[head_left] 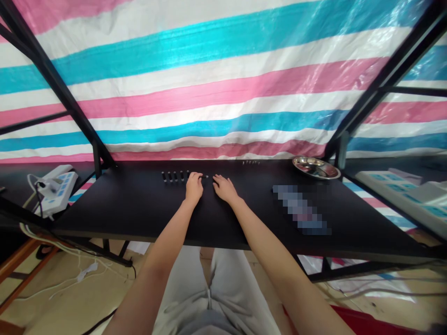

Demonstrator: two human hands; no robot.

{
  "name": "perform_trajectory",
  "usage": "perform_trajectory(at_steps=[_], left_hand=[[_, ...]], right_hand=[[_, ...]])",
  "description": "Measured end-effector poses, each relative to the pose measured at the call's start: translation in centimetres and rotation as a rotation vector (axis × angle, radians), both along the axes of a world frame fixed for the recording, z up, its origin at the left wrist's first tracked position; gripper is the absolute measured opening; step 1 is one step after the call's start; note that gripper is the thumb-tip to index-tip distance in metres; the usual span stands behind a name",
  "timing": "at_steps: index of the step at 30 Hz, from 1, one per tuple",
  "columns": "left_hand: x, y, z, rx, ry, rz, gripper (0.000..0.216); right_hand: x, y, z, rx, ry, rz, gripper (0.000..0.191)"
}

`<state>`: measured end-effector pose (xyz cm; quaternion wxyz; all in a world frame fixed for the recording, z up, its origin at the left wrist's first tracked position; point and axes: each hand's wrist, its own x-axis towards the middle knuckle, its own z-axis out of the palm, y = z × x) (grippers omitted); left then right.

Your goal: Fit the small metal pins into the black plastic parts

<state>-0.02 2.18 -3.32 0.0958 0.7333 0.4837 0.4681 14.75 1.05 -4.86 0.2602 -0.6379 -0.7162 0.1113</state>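
Observation:
My left hand (194, 187) is closed, its fingertips around a small black cylinder (205, 177) with a pale tip pointing right, lying low over the black table (139, 209). Just left of that hand stands a row of several similar black cylinders (175, 176), each with a lighter lower end. My right hand (225, 188) lies palm down on the tabletop with its fingers apart and nothing visible in it. A short gap separates its fingers from the cylinder's tip. Several tiny light-coloured pieces (250, 163) are lined up near the back edge, too small to make out.
A shiny round metal plate (316, 168) sits at the back right. In front of it is a blurred-out long object (300, 209). White power strips (63, 193) lie on the left, and black frame posts (78, 111) rise at both sides. Striped sheeting (209, 93) hangs behind.

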Motion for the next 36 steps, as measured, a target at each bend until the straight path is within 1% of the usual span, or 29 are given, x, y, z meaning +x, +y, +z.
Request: perform_trajectory(at_steps=[2,4,6,8,12,16,20,23,26,30,36], left_hand=[[0.2,0.1,-0.1,-0.048,-0.137,-0.029,0.020],[0.4,0.2,-0.2,-0.124,-0.284,-0.071,0.017],[0.7,0.2,-0.1,-0.208,-0.414,-0.117,0.016],[0.9,0.0,0.2,-0.265,-0.489,-0.149,0.016],[1.0,-0.5,0.7,-0.302,-0.483,-0.191,0.016],[0.9,-0.8,0.9,-0.287,-0.456,-0.184,0.016],[0.9,-0.8,0.8,-0.257,-0.431,-0.158,0.016],[0.9,-0.7,0.7,-0.233,-0.412,-0.160,0.017],[0.9,-0.7,0.5,-0.217,-0.380,-0.184,0.018],[0.8,-0.5,0.3,-0.188,-0.297,-0.191,0.017],[0.4,-0.9,0.6,-0.086,-0.123,-0.126,0.018]], right_hand=[[0.0,0.1,0.1,0.060,0.165,-0.010,0.039],[0.0,0.2,0.4,0.113,0.380,-0.018,0.038],[0.0,0.2,0.7,0.131,0.582,-0.011,0.040],[-0.1,0.1,1.0,0.129,0.739,0.014,0.041],[-0.5,0.0,1.3,0.121,0.976,0.050,0.038],[-0.8,0.2,1.3,0.073,1.179,0.048,0.035],[-1.0,0.3,1.3,0.059,1.264,0.105,0.034],[-1.1,0.2,1.5,0.078,1.273,0.131,0.033],[-1.0,0.2,1.6,0.083,1.265,0.124,0.033],[-0.8,0.2,1.7,0.074,1.256,0.110,0.033],[-0.9,0.1,1.9,0.077,1.257,0.125,0.032]])
